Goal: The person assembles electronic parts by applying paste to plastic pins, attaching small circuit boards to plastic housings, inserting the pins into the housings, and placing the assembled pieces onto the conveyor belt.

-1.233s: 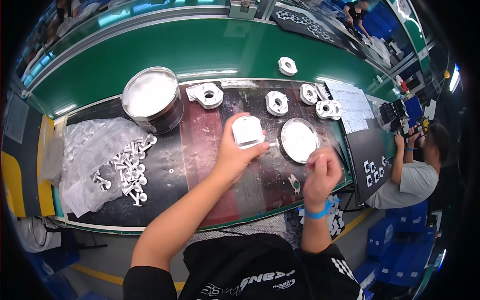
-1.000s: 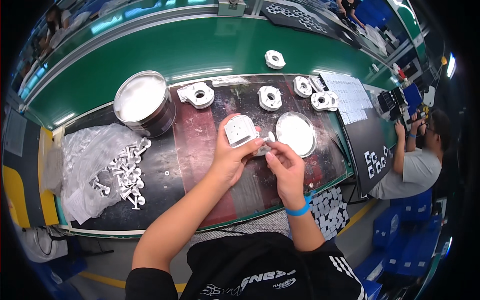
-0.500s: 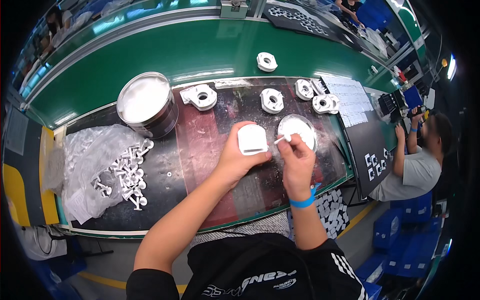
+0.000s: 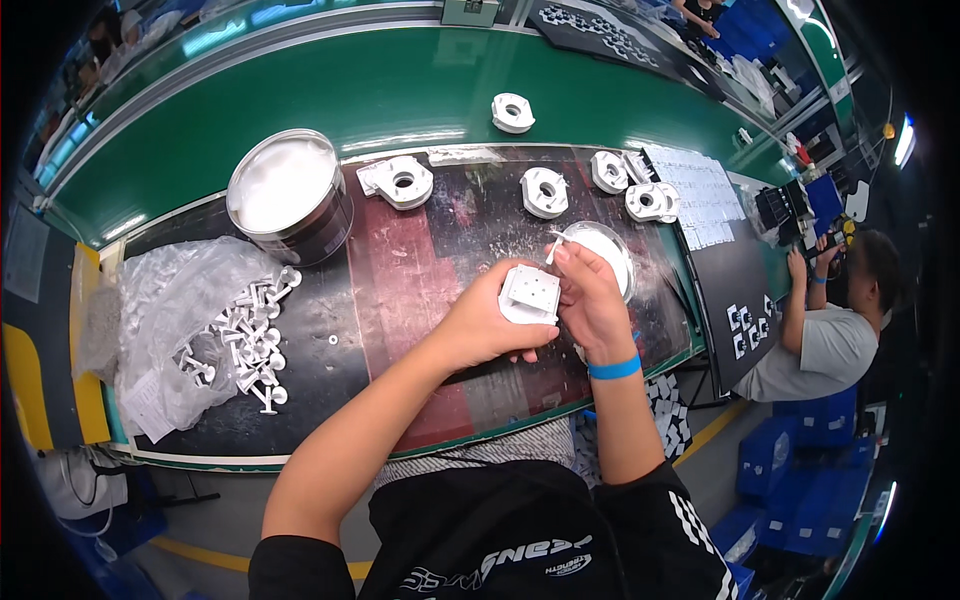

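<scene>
My left hand (image 4: 478, 325) is closed around a white plastic housing (image 4: 533, 289), tilted so that a flat square face with small holes shows. Between the thumb and fingers of my right hand (image 4: 597, 300) is a small white stemmed part (image 4: 556, 244), pinched and sticking up beyond the fingertips. The right hand is beside the housing; its lower fingers are partly hidden behind it. Just beyond that hand sits a round shallow dish (image 4: 621, 262) of white material. Farther back lie several white ring-shaped housings, one (image 4: 545, 192) near the middle and another (image 4: 403, 183) left of it.
A large bucket (image 4: 340, 222) of white material stands at the back left. In front of it, white stemmed parts (image 4: 258, 350) spill from a clear plastic bag (image 4: 165, 310). A green surface (image 4: 420, 90) runs behind the dark worktop. At right a person (image 4: 815, 320) works beside a black board (image 4: 715, 300).
My left hand has turned the housing, bringing its holed face into view, and moved slightly right and down. My right hand has shifted closer to it, still pinching the stemmed part, now more upright.
</scene>
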Available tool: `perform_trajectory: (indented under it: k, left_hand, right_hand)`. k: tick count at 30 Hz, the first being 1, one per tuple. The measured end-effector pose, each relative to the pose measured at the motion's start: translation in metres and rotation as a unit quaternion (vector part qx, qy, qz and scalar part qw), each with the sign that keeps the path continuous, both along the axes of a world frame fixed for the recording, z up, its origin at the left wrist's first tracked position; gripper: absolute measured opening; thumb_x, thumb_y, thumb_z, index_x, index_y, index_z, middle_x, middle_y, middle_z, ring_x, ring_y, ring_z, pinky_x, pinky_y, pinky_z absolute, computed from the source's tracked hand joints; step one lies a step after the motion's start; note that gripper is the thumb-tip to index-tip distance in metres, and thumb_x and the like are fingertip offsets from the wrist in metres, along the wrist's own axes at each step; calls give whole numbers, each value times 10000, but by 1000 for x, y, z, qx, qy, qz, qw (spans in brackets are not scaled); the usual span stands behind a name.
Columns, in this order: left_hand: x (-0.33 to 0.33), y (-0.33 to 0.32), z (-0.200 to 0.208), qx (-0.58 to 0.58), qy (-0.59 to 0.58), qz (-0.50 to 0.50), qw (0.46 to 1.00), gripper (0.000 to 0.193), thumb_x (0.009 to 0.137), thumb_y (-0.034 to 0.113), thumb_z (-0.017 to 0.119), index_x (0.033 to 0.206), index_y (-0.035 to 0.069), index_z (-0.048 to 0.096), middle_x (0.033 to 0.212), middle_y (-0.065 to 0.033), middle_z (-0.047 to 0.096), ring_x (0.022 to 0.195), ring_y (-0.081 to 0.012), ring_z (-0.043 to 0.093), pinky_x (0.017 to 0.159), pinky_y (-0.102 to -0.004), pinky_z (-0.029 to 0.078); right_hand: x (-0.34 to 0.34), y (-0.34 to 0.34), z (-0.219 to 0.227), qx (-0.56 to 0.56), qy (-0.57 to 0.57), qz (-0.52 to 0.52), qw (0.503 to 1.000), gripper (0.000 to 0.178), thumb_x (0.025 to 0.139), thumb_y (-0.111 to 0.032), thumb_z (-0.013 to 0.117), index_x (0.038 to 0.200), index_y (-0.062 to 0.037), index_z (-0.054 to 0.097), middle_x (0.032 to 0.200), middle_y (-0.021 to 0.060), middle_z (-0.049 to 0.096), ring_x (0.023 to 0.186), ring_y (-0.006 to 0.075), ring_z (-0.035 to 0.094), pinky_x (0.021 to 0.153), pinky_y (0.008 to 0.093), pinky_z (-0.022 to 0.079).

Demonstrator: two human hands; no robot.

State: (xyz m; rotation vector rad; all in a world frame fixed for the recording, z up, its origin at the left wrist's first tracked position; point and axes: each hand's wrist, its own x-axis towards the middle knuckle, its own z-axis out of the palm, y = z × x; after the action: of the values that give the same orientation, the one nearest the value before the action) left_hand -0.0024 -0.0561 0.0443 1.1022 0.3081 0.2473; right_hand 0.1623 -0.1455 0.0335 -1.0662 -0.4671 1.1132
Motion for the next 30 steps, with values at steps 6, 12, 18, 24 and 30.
perform_trajectory:
  k: [6,12,18,24,30]
  left_hand:
    - [0,0,1,3,3,6,1000,586,731,5,751,1212,-2,415,850,-77,635,592,-145,643,472,-269,488]
    - [1,0,-2,16,-3,13,1000,562,727,8,758,1184,-12,432,848,-81,632,601,-152,644,481,-279,494]
    - [-1,3,-1,17,22,-8,1000,572,723,13,765,1190,-14,435,827,-76,628,602,-149,642,493,-276,497]
    - [0,-2,-1,13,-12,-9,1000,589,724,17,764,1213,-13,438,824,-73,623,598,-150,630,507,-284,499]
    - [0,1,-8,128,-22,12,992,653,704,56,789,1255,20,442,967,-52,614,872,-140,622,745,-300,520]
  right_hand:
    - [-1,2,-2,-14,-11,5,1000,140,922,-148,650,990,-25,645,740,-48,581,599,22,516,551,170,430]
    - [-1,2,-3,-12,-8,8,1000,126,922,-145,651,972,-30,643,791,-24,621,625,24,549,580,181,461]
    - [-16,5,13,-4,-137,-40,990,99,887,-63,679,954,8,662,755,-36,560,692,48,522,645,190,423]
    - [17,-6,24,47,-331,89,938,120,848,13,681,964,45,672,969,45,612,909,117,584,796,245,461]
    - [30,-8,39,12,-358,146,922,179,887,-34,636,1042,39,687,942,46,615,888,115,568,798,258,453]
